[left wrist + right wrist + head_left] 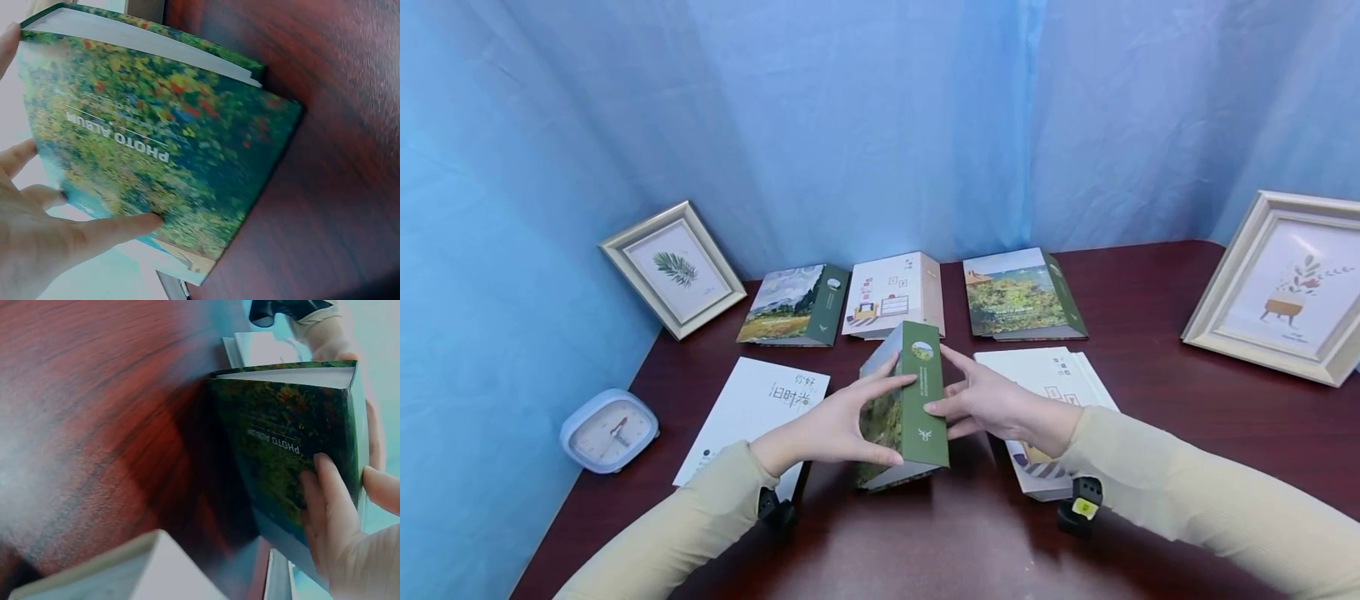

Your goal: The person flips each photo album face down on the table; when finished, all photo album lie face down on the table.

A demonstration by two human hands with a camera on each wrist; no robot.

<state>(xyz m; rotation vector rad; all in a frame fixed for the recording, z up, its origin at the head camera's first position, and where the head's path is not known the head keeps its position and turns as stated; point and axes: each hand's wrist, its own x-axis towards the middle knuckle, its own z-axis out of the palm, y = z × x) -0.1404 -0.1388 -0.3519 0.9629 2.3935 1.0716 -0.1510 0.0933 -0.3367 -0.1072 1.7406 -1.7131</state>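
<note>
A photo album (917, 433) with a green spine and a painted garden cover stands on the table, its spine facing up. My left hand (838, 421) grips it from the left, fingers and thumb reaching to the spine. From the right, my right hand (992, 402) holds it with the thumb on the spine and the other fingers against the far cover. In the left wrist view the cover (125, 162) reads "PHOTO ALBUM" upside down. White page edges (294, 376) show between the covers in the right wrist view.
A white album (752, 408) lies left and white albums (1052, 483) lie stacked right. Behind are two painted albums (778, 308) (1015, 292) and a white one (891, 292). A clock (610, 432) and picture frames (679, 268) (1288, 287) stand at the sides.
</note>
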